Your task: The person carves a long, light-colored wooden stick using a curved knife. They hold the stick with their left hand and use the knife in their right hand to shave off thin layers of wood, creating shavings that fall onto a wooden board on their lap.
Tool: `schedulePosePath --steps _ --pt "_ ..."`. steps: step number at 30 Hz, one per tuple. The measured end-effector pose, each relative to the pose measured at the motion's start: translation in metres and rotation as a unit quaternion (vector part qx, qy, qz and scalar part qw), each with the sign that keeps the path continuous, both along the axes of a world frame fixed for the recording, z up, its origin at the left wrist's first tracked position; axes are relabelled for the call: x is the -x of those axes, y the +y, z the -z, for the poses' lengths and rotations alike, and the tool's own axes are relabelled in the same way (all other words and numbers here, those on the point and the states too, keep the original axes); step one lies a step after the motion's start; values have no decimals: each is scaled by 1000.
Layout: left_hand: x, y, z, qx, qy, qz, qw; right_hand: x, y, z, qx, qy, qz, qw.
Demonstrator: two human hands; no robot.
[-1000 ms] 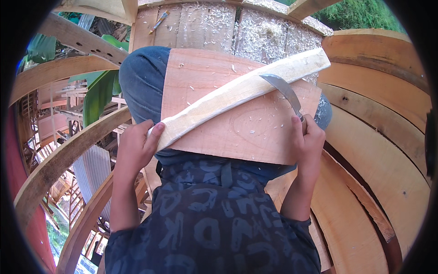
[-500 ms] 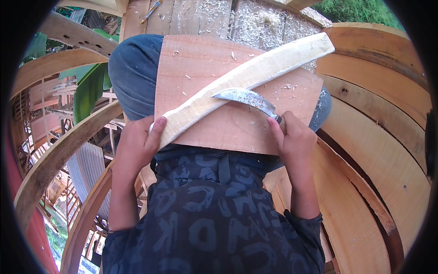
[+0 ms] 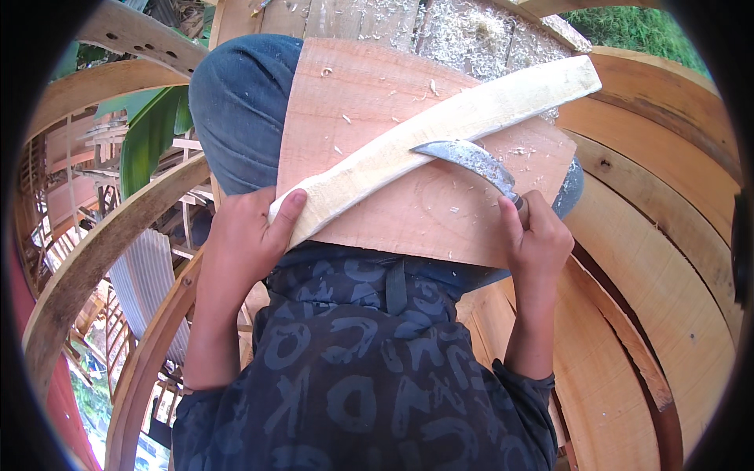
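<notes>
A long, slightly curved piece of pale wood (image 3: 455, 118) lies slantwise across a reddish wooden board (image 3: 377, 86) on my lap. My left hand (image 3: 247, 235) is closed round its near end, the thumb on top. In my right hand (image 3: 538, 235) is the handle of a curved knife (image 3: 471, 161) with a hooked, worn metal blade. The blade points left, and its tip is at the wood's lower edge, near the middle of its length. Most of the handle is hidden by my fingers. Small curled shavings (image 3: 432, 88) are scattered over the board.
Curved planks (image 3: 652, 212) rise on the right, and curved wooden ribs (image 3: 102, 259) stand on the left with gaps between them. More shavings (image 3: 471, 35) cover the floorboards beyond my knees. A corrugated sheet (image 3: 149, 275) and a green leaf (image 3: 149, 141) show outside the ribs.
The knife has shifted right and a little up along the wood toward its far end. The wood, board and both hands appear slightly further right. My left hand keeps its grip.
</notes>
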State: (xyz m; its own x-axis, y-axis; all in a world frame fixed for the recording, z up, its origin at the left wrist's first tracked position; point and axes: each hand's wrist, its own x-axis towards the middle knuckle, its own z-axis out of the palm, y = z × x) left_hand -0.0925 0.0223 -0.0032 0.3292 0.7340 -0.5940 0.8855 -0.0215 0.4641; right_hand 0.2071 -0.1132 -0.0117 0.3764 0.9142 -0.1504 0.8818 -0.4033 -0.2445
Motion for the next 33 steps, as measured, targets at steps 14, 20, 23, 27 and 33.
schedulePosePath --steps 14,20,23,27,33 --pt "-2 -1 2 0 -15 26 1000 15 5 7 -32 60 -15 998" --pt "-7 11 -4 65 20 27 997 0 7 11 -44 6 -18 999" --pt "-5 9 -3 69 4 18 997 -1 6 12 -48 -1 -18 999" --pt "-5 12 -4 72 13 23 997 -1 3 15 -53 -13 -8 998" --pt "4 8 2 75 -20 -5 997 -78 -11 5 -96 11 247 964"
